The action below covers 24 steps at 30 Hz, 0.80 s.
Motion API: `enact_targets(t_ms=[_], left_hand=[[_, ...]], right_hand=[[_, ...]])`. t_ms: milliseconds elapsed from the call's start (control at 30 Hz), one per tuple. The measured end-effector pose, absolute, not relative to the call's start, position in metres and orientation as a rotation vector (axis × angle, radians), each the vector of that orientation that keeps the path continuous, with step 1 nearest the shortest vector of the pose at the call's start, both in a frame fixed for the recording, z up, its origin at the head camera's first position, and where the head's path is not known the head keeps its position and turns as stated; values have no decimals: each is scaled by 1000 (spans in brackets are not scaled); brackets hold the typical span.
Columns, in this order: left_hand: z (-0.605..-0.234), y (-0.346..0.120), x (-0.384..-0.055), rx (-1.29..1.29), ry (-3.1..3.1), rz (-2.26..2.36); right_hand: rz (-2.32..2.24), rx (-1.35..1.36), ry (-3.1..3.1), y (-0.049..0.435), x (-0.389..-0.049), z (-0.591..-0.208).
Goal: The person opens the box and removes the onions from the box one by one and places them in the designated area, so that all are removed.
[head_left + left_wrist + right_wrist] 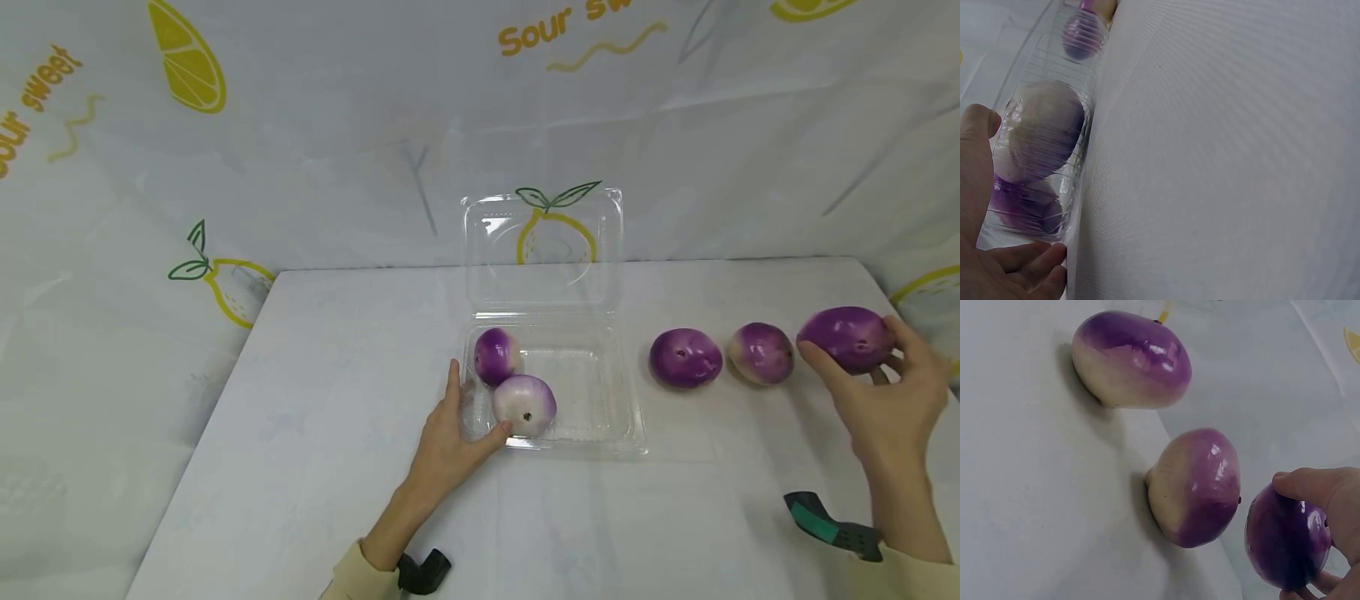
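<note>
A clear plastic clamshell box lies on the table with its lid raised at the back. Two purple-and-white turnips sit in its left part: a purple one behind and a paler one in front. My left hand holds the box's front left corner, its thumb at the front rim and its fingers along the left side. At the far right, my right hand grips a purple turnip between thumb and fingers. In the right wrist view this turnip appears raised off the table.
Two more turnips stand on the table right of the box: one nearer the box, the other beside the held one. A white cloth printed with lemons hangs behind the white table.
</note>
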<state>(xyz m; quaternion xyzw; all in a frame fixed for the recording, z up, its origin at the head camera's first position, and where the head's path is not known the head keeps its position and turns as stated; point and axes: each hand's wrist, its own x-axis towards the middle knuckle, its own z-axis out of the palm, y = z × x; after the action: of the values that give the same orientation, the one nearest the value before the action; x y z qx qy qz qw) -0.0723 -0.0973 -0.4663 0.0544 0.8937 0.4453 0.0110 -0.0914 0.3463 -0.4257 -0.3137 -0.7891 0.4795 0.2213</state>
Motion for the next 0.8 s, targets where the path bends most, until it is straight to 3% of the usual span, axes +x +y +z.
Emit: enact_targets(t_ms=[800], left_hand=[[-467, -98, -74, 150, 2773, 1385]], right_hand=[[1165, -1041, -2363, 358, -83, -457]])
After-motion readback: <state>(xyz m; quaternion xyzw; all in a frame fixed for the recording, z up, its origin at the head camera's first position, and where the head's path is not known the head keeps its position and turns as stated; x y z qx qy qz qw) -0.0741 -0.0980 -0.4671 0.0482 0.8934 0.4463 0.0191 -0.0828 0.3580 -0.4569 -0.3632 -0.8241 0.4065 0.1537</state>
